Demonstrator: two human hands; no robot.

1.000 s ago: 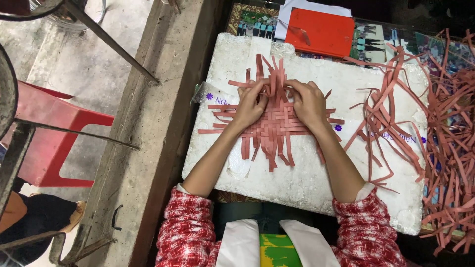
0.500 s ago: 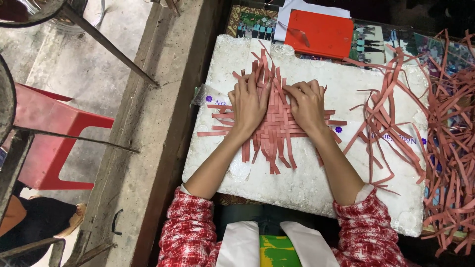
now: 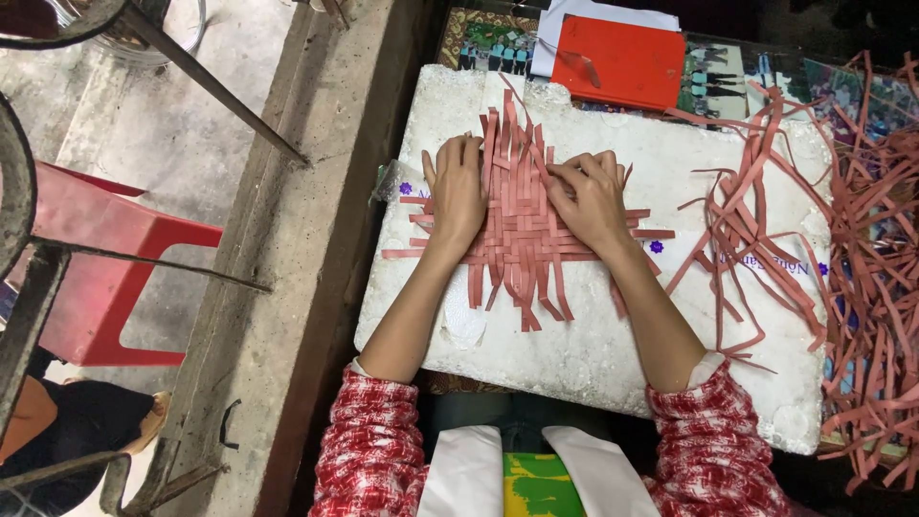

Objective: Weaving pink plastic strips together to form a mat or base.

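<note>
A half-woven mat of flat reddish-pink strips (image 3: 522,230) lies on a white foam board (image 3: 593,345). My left hand (image 3: 458,191) lies flat on the mat's left side, fingers together, pressing the strips down. On the right side my right hand (image 3: 592,196) curls its fingertips on a strip near the mat's middle. Loose strip ends stick out from the weave on all sides.
A tangle of loose reddish strips (image 3: 862,258) covers the right end of the board. A red folder (image 3: 620,59) on white papers lies beyond the far edge. A concrete ledge (image 3: 297,287), a red plastic stool (image 3: 96,278) and metal bars (image 3: 206,72) are to the left.
Both hands have slid toward the far part of the mat. The left hand has flattened out, and the right hand's fingers have moved onto a strip near the middle.
</note>
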